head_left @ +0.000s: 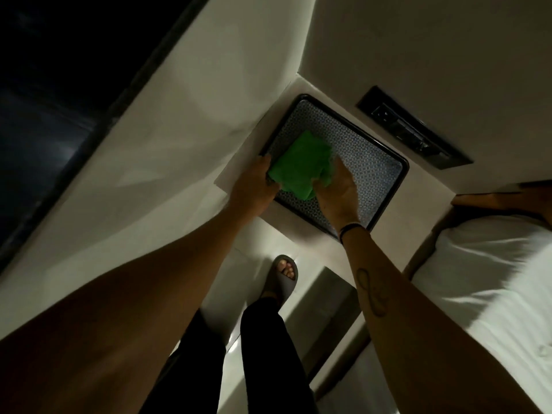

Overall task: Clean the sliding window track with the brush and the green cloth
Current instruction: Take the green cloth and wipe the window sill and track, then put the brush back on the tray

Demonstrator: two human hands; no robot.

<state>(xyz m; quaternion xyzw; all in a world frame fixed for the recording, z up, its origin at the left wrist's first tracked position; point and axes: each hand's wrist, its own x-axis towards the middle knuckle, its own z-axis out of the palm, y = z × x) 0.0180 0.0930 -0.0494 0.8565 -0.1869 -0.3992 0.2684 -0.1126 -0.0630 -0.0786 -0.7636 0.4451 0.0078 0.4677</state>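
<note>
Both my hands are on the green cloth [301,165], which lies in the patterned tray [373,171].

The cloth is bunched at the tray's near-left corner; it looks soft, light and floppy, so I judge a full pinch of its gathered folds best. My right hand [339,189] is closed on the cloth's right edge. My left hand [254,183] touches the tray's left rim and the cloth; I cannot tell whether it grips. No brush shows. The dark window [44,100] is well left of the tray.

Dim room: I see dark window [44,94] left, white walls [418,49], black socket panel [413,131], white-sheeted bed [493,279] right, glossy floor [239,294].
</note>
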